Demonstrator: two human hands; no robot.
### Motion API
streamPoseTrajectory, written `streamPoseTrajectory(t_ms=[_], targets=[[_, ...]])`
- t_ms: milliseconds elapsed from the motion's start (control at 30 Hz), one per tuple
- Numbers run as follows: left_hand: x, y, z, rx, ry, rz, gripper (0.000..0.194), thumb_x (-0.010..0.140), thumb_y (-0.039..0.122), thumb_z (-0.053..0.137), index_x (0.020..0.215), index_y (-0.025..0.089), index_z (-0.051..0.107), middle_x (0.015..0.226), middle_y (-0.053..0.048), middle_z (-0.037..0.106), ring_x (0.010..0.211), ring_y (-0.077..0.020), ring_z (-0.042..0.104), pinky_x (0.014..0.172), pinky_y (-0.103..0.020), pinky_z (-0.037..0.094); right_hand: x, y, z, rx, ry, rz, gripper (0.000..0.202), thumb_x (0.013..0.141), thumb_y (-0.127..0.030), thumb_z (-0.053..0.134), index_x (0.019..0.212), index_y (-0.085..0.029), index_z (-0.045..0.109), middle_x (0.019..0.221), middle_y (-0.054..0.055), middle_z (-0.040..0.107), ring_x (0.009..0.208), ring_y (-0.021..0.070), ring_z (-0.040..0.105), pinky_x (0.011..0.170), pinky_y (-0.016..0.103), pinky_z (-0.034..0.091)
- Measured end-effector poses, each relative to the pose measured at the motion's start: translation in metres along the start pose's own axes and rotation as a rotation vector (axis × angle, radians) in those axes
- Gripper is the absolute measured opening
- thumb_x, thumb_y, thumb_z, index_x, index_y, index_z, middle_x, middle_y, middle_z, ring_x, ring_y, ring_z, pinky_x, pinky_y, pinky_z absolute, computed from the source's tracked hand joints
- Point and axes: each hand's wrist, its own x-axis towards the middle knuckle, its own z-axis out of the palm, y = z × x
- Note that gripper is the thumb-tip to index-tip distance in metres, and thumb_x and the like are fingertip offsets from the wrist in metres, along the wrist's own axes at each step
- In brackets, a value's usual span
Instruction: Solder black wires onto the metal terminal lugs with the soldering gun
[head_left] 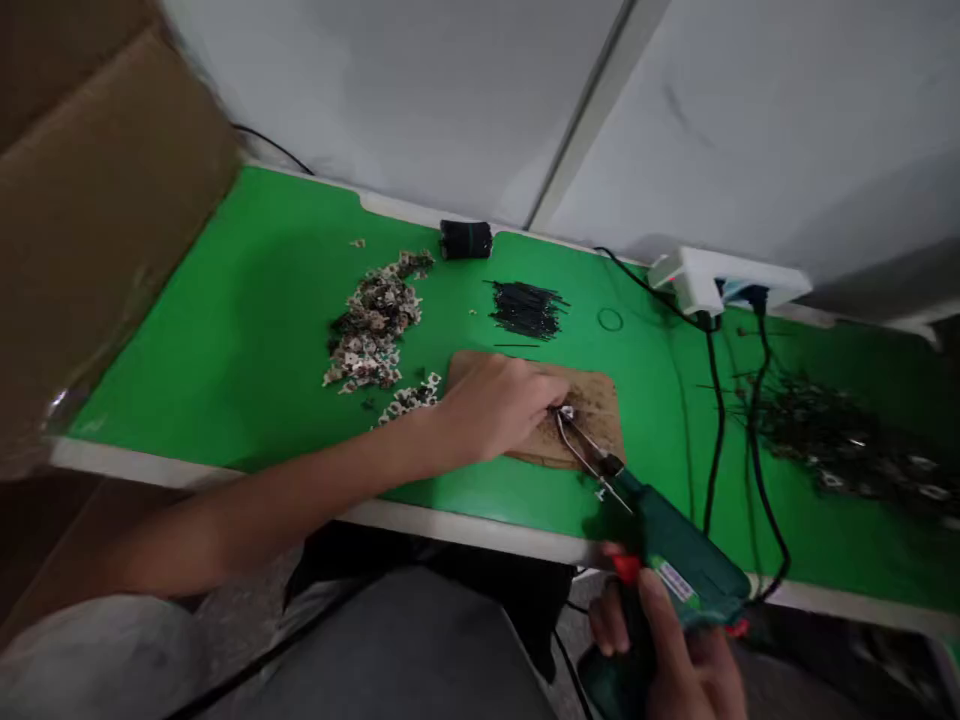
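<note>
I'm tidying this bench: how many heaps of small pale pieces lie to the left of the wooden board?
2: a larger heap farther back, and a smaller heap close to the left forearm, which may hide more.

One dark-green pistol-shaped tool (686, 540), one brown rectangular board (598, 395), two heaps of small whitish parts (379, 325) (too jumbled to count), one dark wiry heap (814, 420) toward the green desk's (225, 350) right edge, one white plastic power strip (696, 278).

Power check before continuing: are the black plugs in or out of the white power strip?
In: the black plugs sit against the white power strip, cords trailing.
</note>
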Motion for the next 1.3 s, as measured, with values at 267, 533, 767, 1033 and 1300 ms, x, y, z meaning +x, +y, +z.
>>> streamPoseTrajectory(t_ms=[267, 533, 767, 1033, 1300], targets=[[-0.001, -0.001, 0.006, -0.033, 0.075, 0.047, 0.014, 0.096, 0.019, 0.058, 0.09, 0.019, 0.071, 0.082, -0.003, 0.076, 0.075, -0.0184, 0.07, 0.063, -0.026, 0.042, -0.007, -0.006, 0.01, 0.016, 0.044, -0.053, 0.037, 0.077, -0.05, 0.081, 0.083, -0.019, 0.062, 0.053, -0.006, 0.046, 0.049, 0.0104, 0.044, 0.047, 0.024, 0.038], [-0.001, -0.001, 0.004, -0.02, 0.06, 0.053, 0.014, 0.097, 0.019, 0.058, 0.089, 0.019, 0.07, 0.08, -0.002, 0.074, 0.073, -0.0172, 0.068, 0.061, -0.027, 0.038, -0.009, -0.008, 0.016, 0.008, 0.062, -0.095, 0.037, 0.079, -0.05, 0.079, 0.085, -0.019, 0.059, 0.056, -0.006, 0.048, 0.047, 0.01, 0.044, 0.046, 0.024, 0.037], [0.0, 0.001, 0.003, -0.017, 0.041, 0.027, 0.012, 0.096, 0.021, 0.061, 0.091, 0.02, 0.072, 0.083, -0.003, 0.076, 0.075, -0.0185, 0.07, 0.062, -0.027, 0.039, -0.011, 0.008, 0.017, -0.13, 0.102, -0.193, 0.038, 0.084, -0.054, 0.073, 0.087, -0.019, 0.059, 0.053, -0.002, 0.053, 0.048, 0.0144, 0.05, 0.048, 0.026, 0.04], [-0.001, -0.001, 0.006, -0.07, 0.109, 0.031, 0.006, 0.091, 0.017, 0.067, 0.089, 0.021, 0.072, 0.084, -0.001, 0.077, 0.077, -0.0172, 0.07, 0.063, -0.026, 0.04, -0.012, 0.052, 0.031, -0.221, 0.267, -0.466, 0.034, 0.085, -0.048, 0.075, 0.083, -0.015, 0.066, 0.06, 0.003, 0.062, 0.053, 0.0158, 0.058, 0.056, 0.028, 0.048], [-0.001, 0.003, 0.004, -0.076, 0.09, -0.007, 0.003, 0.089, 0.019, 0.072, 0.087, 0.021, 0.072, 0.085, 0.0, 0.078, 0.077, -0.0182, 0.071, 0.063, -0.027, 0.041, 0.017, 0.019, 0.0, 0.223, 0.091, -0.5, 0.026, 0.085, -0.047, 0.067, 0.093, -0.022, 0.069, 0.056, 0.001, 0.053, 0.048, 0.0174, 0.049, 0.046, 0.031, 0.043]])
